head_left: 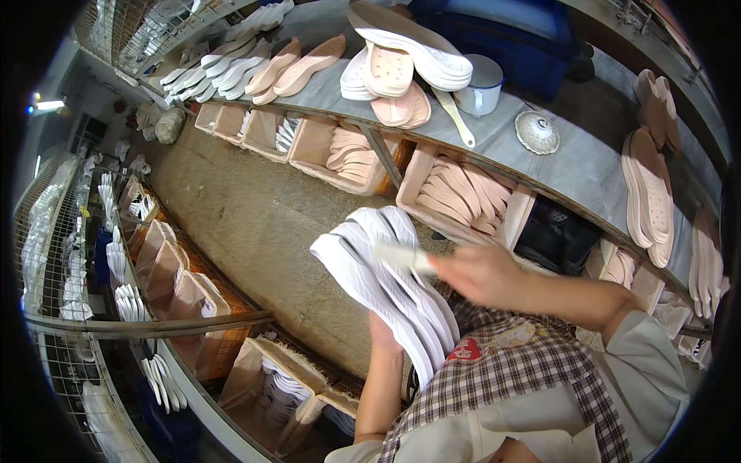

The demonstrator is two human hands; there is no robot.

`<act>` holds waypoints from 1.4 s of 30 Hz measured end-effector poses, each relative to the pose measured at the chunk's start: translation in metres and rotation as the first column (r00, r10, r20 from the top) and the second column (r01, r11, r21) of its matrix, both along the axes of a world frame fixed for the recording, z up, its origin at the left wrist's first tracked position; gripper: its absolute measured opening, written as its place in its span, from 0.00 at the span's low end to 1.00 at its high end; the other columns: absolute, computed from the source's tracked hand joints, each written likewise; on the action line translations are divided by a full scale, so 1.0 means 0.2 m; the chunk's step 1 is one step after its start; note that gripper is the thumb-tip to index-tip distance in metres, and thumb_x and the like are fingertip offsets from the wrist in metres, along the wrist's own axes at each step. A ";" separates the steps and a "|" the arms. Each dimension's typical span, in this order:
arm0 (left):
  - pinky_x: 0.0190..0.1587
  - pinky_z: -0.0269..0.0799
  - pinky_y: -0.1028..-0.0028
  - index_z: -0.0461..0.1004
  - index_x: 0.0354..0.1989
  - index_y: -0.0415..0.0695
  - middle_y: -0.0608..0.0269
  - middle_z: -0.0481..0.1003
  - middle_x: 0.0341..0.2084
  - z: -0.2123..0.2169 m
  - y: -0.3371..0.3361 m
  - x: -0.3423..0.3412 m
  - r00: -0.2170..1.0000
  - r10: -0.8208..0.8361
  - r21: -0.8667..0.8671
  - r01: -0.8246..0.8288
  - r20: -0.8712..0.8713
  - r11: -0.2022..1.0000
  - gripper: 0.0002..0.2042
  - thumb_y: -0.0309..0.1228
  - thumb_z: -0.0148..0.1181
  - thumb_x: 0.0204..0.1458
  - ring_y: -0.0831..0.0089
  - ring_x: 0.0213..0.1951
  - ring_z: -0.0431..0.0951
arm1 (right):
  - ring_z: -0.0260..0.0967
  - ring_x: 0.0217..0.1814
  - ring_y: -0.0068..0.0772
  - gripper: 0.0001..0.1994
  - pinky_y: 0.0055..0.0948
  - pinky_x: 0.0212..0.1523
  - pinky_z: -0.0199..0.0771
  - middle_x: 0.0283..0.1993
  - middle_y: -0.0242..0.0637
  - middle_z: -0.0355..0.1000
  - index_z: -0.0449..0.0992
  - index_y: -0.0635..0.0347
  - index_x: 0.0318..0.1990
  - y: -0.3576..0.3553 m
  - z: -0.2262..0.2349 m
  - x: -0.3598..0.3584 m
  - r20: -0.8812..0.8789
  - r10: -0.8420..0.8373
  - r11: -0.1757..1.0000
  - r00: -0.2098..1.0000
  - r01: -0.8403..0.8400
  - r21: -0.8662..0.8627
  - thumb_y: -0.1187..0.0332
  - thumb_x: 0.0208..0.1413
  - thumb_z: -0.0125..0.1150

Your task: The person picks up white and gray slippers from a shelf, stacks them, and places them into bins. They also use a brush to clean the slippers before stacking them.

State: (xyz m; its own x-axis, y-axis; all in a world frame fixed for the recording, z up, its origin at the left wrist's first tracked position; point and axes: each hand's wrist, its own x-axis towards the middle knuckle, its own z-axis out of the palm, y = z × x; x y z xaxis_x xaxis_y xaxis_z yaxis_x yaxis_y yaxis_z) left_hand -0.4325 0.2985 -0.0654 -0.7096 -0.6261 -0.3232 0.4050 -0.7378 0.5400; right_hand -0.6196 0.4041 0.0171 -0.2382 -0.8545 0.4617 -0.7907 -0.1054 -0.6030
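We judge the work on the bundle of white soles (pixel 386 289) to be partway through: a pale brush-like tool (pixel 397 256) is over their far part. Blur hides how much of their surface has been covered, and whether the tool touches it. We cannot tell which other soles are finished: white ones (pixel 239 71) lie at the far left of the bench (pixel 575 166), pink ones (pixel 648 189) on its right, and more pink ones fill a bin (pixel 521 224) beneath it.

The bundle is fanned out in front of the apron (pixel 532 370), its near end close to the body. We see the left hand (pixel 386 333) supporting it from the left and below, its fingers mostly hidden behind the soles. The right hand (pixel 482 278) is closed around the tool's right end, just right of the bundle.
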 end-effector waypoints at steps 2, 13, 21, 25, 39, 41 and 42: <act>0.48 0.73 0.67 0.58 0.60 0.35 0.51 0.69 0.51 0.00 0.01 0.02 0.996 0.024 0.055 -0.028 0.090 0.998 0.23 0.40 0.42 0.62 0.63 0.48 0.73 | 0.58 0.13 0.29 0.10 0.31 0.13 0.56 0.17 0.31 0.60 0.78 0.48 0.43 0.03 -0.04 0.01 -0.023 0.042 0.999 0.999 -0.042 0.026 0.62 0.55 0.56; 0.46 0.74 0.67 0.61 0.57 0.35 0.52 0.71 0.47 -0.01 0.06 0.05 0.993 -0.103 0.108 0.109 -0.054 0.988 0.21 0.36 0.43 0.62 0.64 0.45 0.74 | 0.64 0.16 0.32 0.12 0.30 0.15 0.61 0.20 0.33 0.67 0.78 0.48 0.47 0.03 -0.02 0.00 0.069 -0.106 0.984 0.992 0.095 0.148 0.62 0.56 0.56; 0.45 0.74 0.66 0.60 0.58 0.35 0.51 0.71 0.46 0.04 0.08 0.03 0.995 -0.094 -0.001 0.094 -0.028 0.996 0.21 0.37 0.41 0.62 0.64 0.44 0.75 | 0.63 0.15 0.31 0.11 0.31 0.15 0.60 0.18 0.34 0.67 0.78 0.51 0.46 0.14 -0.09 -0.01 0.064 0.026 0.989 0.998 -0.035 0.144 0.64 0.57 0.55; 0.45 0.74 0.66 0.60 0.58 0.36 0.52 0.71 0.46 0.02 0.08 0.03 0.994 -0.023 -0.016 0.025 0.103 1.000 0.21 0.39 0.41 0.62 0.64 0.44 0.75 | 0.62 0.15 0.32 0.11 0.31 0.15 0.60 0.18 0.33 0.65 0.79 0.48 0.45 0.12 -0.04 -0.03 0.064 0.117 0.993 0.991 -0.118 0.018 0.63 0.57 0.56; 0.44 0.67 0.68 0.63 0.55 0.42 0.56 0.70 0.42 -0.04 0.03 -0.02 0.999 -0.050 0.009 0.050 -0.011 0.999 0.21 0.42 0.48 0.59 0.67 0.39 0.70 | 0.66 0.19 0.31 0.11 0.33 0.19 0.64 0.19 0.35 0.69 0.79 0.51 0.39 -0.19 0.07 -0.25 0.112 -0.202 0.978 0.973 0.195 0.067 0.61 0.60 0.51; 0.44 0.65 0.69 0.64 0.54 0.43 0.57 0.70 0.40 -0.01 0.04 -0.01 0.995 0.068 0.007 -0.068 -0.076 0.998 0.20 0.43 0.49 0.59 0.68 0.37 0.70 | 0.65 0.17 0.31 0.10 0.32 0.18 0.64 0.19 0.35 0.69 0.79 0.51 0.39 -0.17 0.08 -0.26 0.129 -0.163 0.968 0.978 0.184 -0.169 0.61 0.59 0.52; 0.43 0.65 0.69 0.65 0.54 0.44 0.58 0.70 0.40 -0.01 0.06 -0.01 0.981 0.139 0.025 -0.137 -0.133 0.990 0.20 0.43 0.50 0.59 0.68 0.36 0.70 | 0.65 0.17 0.30 0.10 0.31 0.17 0.63 0.19 0.35 0.68 0.79 0.51 0.40 -0.10 0.11 -0.23 0.139 -0.074 0.989 0.987 0.091 -0.115 0.62 0.58 0.53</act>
